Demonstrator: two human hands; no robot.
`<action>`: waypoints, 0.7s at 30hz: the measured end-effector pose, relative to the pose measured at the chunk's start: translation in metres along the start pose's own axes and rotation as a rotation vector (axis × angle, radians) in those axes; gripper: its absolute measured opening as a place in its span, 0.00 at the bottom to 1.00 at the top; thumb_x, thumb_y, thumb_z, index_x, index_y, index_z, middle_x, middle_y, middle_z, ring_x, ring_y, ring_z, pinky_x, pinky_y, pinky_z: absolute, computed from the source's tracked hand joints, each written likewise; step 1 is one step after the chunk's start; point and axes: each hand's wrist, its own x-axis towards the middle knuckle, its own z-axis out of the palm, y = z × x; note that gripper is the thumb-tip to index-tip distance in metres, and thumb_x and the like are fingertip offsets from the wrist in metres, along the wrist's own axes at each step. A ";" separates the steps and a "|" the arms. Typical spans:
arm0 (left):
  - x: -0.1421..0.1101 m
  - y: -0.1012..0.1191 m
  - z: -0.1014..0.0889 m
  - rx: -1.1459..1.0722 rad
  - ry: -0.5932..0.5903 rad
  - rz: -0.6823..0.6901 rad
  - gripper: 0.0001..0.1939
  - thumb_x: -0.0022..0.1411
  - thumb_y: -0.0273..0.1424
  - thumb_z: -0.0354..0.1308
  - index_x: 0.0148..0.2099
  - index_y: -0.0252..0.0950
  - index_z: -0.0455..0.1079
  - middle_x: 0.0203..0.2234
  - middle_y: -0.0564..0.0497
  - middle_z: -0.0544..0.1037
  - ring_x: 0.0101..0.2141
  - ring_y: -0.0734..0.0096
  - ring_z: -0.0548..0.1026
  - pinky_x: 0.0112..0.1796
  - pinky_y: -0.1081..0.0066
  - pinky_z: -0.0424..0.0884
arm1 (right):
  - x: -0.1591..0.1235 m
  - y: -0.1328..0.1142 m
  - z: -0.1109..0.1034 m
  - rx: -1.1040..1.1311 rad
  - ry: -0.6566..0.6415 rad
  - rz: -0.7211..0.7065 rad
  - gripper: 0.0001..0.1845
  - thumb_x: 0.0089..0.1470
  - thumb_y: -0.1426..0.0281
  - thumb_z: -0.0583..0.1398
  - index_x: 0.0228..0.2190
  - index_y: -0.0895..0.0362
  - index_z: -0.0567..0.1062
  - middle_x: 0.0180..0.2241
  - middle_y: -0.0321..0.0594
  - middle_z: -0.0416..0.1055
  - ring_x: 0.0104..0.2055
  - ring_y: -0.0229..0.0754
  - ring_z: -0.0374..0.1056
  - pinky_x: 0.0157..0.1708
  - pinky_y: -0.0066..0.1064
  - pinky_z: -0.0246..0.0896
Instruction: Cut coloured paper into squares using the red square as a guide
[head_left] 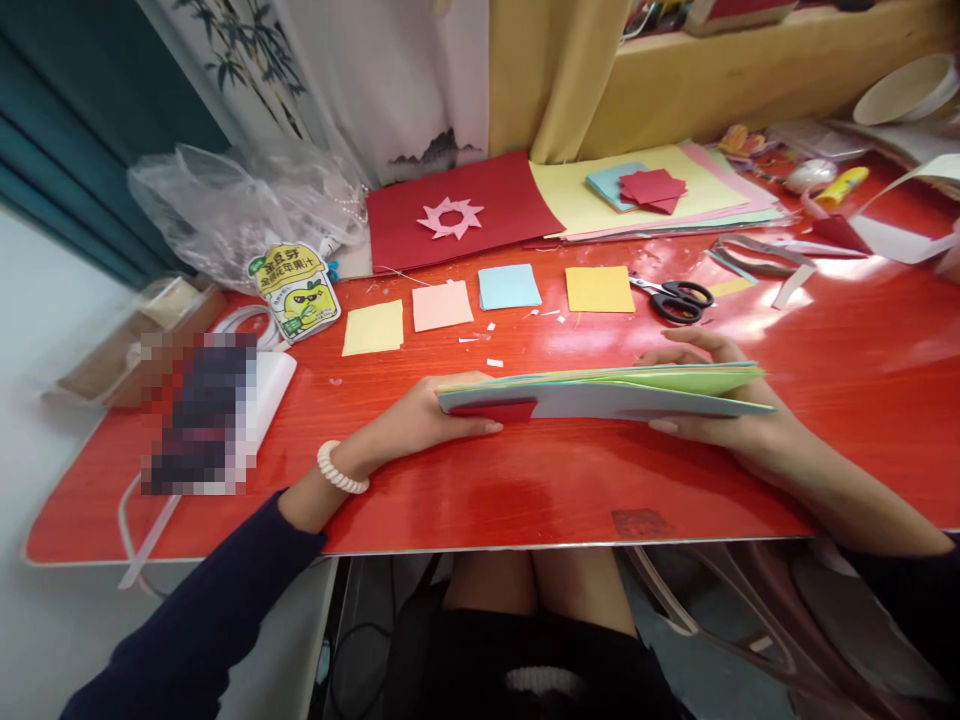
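I have a stack of coloured paper sheets (pixel 585 400) between my two hands, across the centre and right of the frame, its edge turned towards me above the near part of the red worktop (pixel 570 490). My left grip (pixel 431 418) is clamped on the left end, thumb on the near face; my right grip (pixel 757 435) closes on the other end, thumb in front and fingers loosely behind. The layers part slightly at the right, where green shows, and a red patch shows on the near face by my left thumb. I judge the step in hand to be holding and evening up the sheets; the next move calls for both ends kept level so nothing slides out. Just beyond, across the middle of the frame, lie a pale yellow square (pixel 373 328), a pink square (pixel 442 305), a light blue square (pixel 510 287) and a deep yellow square (pixel 599 289), with black-handled scissors (pixel 667 290) beside the last. Farther out, at upper centre, a pink pointed paper ring (pixel 431 222) rests on red card (pixel 390 220); a drink pouch (pixel 300 295) and a clear plastic bag (pixel 247 210) sit at upper left.
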 end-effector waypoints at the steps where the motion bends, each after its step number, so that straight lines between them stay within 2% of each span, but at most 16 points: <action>1: 0.000 0.001 0.000 -0.018 0.002 -0.016 0.22 0.57 0.36 0.62 0.54 0.40 0.69 0.53 0.50 0.74 0.53 0.64 0.72 0.54 0.64 0.67 | 0.000 0.000 0.000 0.018 0.012 -0.008 0.37 0.38 0.72 0.70 0.49 0.45 0.63 0.45 0.37 0.67 0.47 0.41 0.67 0.44 0.33 0.67; 8: -0.003 0.005 0.000 -0.068 0.018 -0.097 0.24 0.55 0.37 0.64 0.54 0.40 0.69 0.53 0.51 0.74 0.53 0.61 0.71 0.55 0.60 0.67 | -0.005 -0.006 0.000 -0.076 0.102 0.057 0.36 0.36 0.67 0.71 0.48 0.43 0.67 0.39 0.33 0.68 0.38 0.39 0.67 0.38 0.29 0.67; 12: -0.003 0.003 0.001 -0.018 0.014 -0.051 0.24 0.56 0.37 0.63 0.55 0.41 0.69 0.54 0.51 0.73 0.53 0.63 0.72 0.55 0.61 0.67 | -0.004 -0.004 0.000 -0.089 0.087 0.041 0.35 0.38 0.66 0.71 0.49 0.45 0.67 0.38 0.34 0.68 0.38 0.39 0.67 0.40 0.31 0.67; 16: -0.002 0.001 0.002 0.023 0.067 -0.048 0.24 0.56 0.38 0.63 0.55 0.40 0.69 0.55 0.49 0.72 0.53 0.61 0.72 0.55 0.60 0.68 | -0.002 0.005 -0.005 -0.177 0.104 0.033 0.28 0.40 0.63 0.70 0.45 0.45 0.71 0.43 0.34 0.68 0.42 0.41 0.67 0.41 0.29 0.67; 18: -0.001 0.000 0.002 0.032 0.081 -0.057 0.23 0.57 0.38 0.62 0.54 0.39 0.70 0.54 0.48 0.73 0.53 0.61 0.72 0.55 0.59 0.67 | -0.001 0.010 -0.008 -0.176 0.068 0.019 0.24 0.42 0.63 0.69 0.43 0.43 0.72 0.45 0.31 0.68 0.44 0.39 0.66 0.42 0.27 0.65; 21: -0.001 0.000 0.002 0.019 0.077 -0.059 0.21 0.57 0.38 0.62 0.52 0.39 0.71 0.52 0.49 0.75 0.52 0.63 0.73 0.55 0.62 0.67 | 0.001 0.012 -0.010 -0.163 -0.021 -0.014 0.17 0.46 0.65 0.68 0.40 0.44 0.74 0.43 0.29 0.69 0.44 0.37 0.66 0.42 0.24 0.63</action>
